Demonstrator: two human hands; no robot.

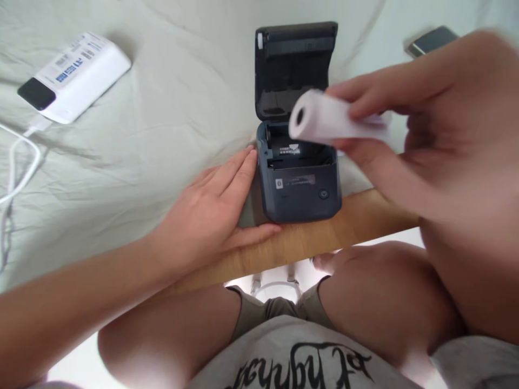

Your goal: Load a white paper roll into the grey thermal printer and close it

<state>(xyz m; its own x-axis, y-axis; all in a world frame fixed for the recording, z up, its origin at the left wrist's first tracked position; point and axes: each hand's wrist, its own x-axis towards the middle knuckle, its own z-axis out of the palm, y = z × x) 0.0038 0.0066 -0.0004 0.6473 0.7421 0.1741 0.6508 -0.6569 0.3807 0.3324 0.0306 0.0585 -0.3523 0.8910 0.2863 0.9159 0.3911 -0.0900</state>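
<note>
A small dark portable printer point(300, 189) stands near the table's front edge with its lid point(294, 70) swung up and back. Inside the uncovered paper bay I see a dark hollow and a small white label. My left hand point(219, 197) rests against the printer's left side, fingers stretched out and thumb along its front. Above the bay's right part, my right hand point(405, 119) pinches a white paper roll point(324, 116) between thumb and fingers. The roll's hollow end points left, and it is slightly blurred by motion. It hides the bay's upper right corner.
A white power bank point(87, 75) with a dark end lies at the far left, a white cable point(30, 156) plugged into it. A dark phone-like device point(432, 40) lies at the upper right. A pale wrinkled cloth covers the table, whose wooden edge point(263, 246) shows in front.
</note>
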